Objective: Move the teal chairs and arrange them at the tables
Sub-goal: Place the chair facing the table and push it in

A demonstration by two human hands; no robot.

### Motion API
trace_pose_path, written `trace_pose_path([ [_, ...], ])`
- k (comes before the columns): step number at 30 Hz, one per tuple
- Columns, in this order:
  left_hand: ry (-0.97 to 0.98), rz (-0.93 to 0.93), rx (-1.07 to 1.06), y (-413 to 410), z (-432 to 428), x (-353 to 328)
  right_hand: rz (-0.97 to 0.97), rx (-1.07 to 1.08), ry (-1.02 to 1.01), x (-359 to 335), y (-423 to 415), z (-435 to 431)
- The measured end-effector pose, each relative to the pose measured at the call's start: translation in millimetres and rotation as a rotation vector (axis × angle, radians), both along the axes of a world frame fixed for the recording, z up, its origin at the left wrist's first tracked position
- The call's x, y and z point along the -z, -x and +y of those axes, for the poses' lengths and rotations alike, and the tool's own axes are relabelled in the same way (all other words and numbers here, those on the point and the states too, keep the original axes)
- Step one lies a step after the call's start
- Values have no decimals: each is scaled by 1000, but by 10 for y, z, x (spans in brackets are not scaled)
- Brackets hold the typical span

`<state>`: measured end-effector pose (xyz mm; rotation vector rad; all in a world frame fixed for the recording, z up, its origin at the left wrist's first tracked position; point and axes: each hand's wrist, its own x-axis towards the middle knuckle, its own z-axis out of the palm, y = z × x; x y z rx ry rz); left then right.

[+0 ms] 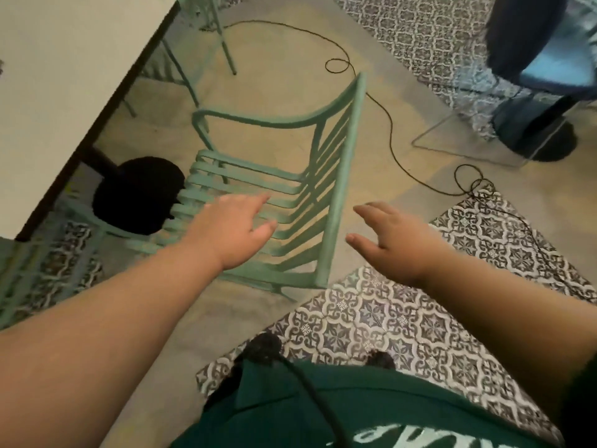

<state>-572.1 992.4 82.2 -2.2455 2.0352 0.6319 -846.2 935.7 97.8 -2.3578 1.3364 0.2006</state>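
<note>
A teal slatted metal chair (342, 176) stands on the floor in front of me, its seat facing the white table (58, 92) at upper left. My left hand (235, 231) hovers over the seat slats with fingers stretched out, holding nothing. To the right of the chair's backrest, my right hand (394, 240) is spread and empty, apart from the top rail. A second teal chair (219, 37) stands at the table's far side, only its legs showing. Another teal frame (38, 253) sits at lower left, partly blurred.
The table's black round base (139, 195) sits just left of the chair seat. A black cable (391, 134) snakes across the floor behind the chair. A dark chair with a wire frame (533, 101) stands at upper right. Patterned tiles cover the floor near my feet.
</note>
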Motion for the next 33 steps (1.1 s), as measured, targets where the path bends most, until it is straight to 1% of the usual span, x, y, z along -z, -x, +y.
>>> trace_pose_path([
  [3,-20,27,-153,390,118,38,38,-102,4,-30,289,-347],
  [6,-22,31,-285,636,246,38,50,-201,23,-31,343,-668],
  [9,-9,28,-375,645,362,35,51,-276,44,2,213,-940],
  [13,-20,-3,-531,482,418,70,6,-388,51,40,-119,-1284],
  [18,-22,-57,-595,555,182,-10,18,-483,98,22,-270,-1692],
  [23,-18,-82,-664,763,-105,-20,66,-629,128,108,-261,-2201],
  [26,-4,-93,-785,984,-329,25,92,-761,149,173,-340,-2624],
  [30,1,-69,-994,1508,-721,133,102,-946,150,298,-472,-3246],
  [33,-33,-65,-1076,1838,-961,235,121,-1020,164,387,-455,-3517],
])
